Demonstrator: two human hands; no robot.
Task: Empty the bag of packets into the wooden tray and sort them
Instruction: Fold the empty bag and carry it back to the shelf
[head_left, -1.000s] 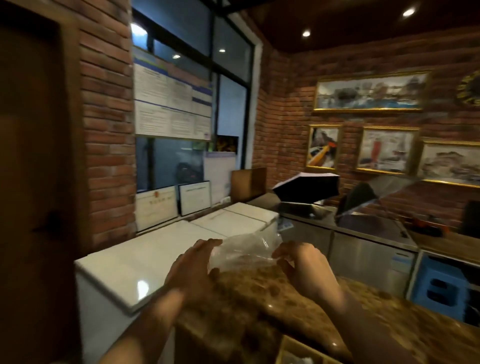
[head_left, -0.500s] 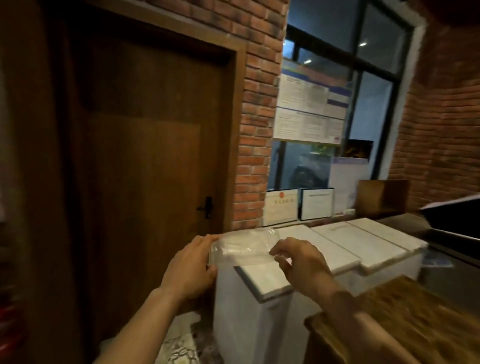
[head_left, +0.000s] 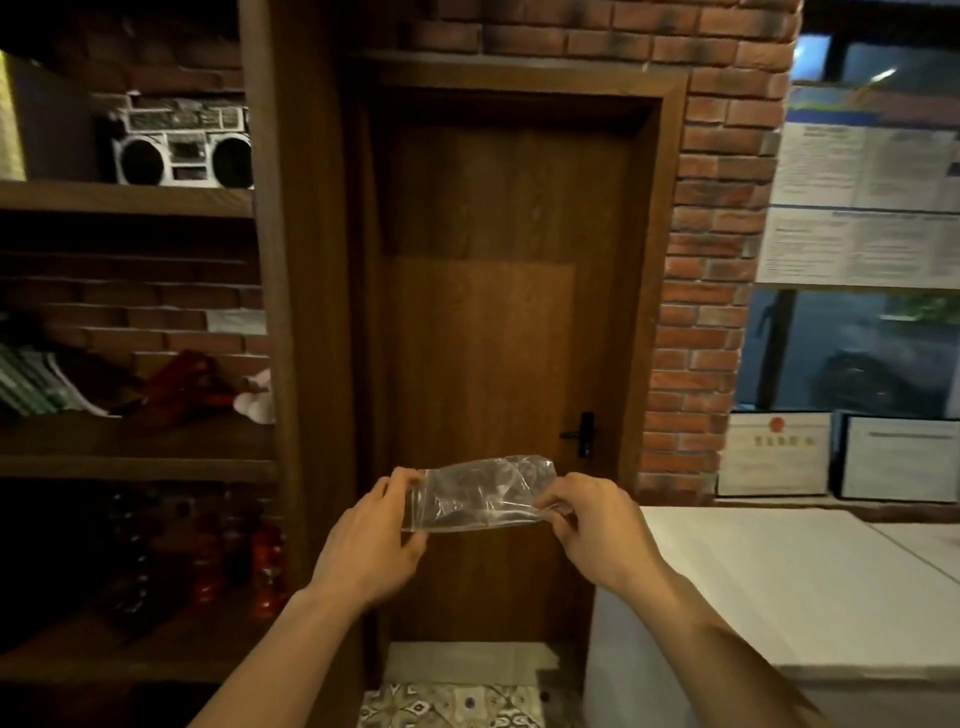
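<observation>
A clear plastic zip bag (head_left: 483, 493) is stretched flat between both hands in mid-air, in front of a wooden door. My left hand (head_left: 371, 540) pinches its left end and my right hand (head_left: 597, 530) pinches its right end. The bag looks see-through and flat; I see no packets inside it. The wooden tray is out of view.
A dark wooden door (head_left: 498, 332) with a black handle (head_left: 582, 434) is straight ahead. Wooden shelves (head_left: 130, 447) with a boombox (head_left: 182, 143) and bottles stand at the left. A white chest freezer (head_left: 779, 587) is at the right, below framed certificates (head_left: 774, 460).
The view has swung left, from the stone counter and the freezers to the door and shelves. Both hands have kept hold of the bag and now pull it flat between them.
</observation>
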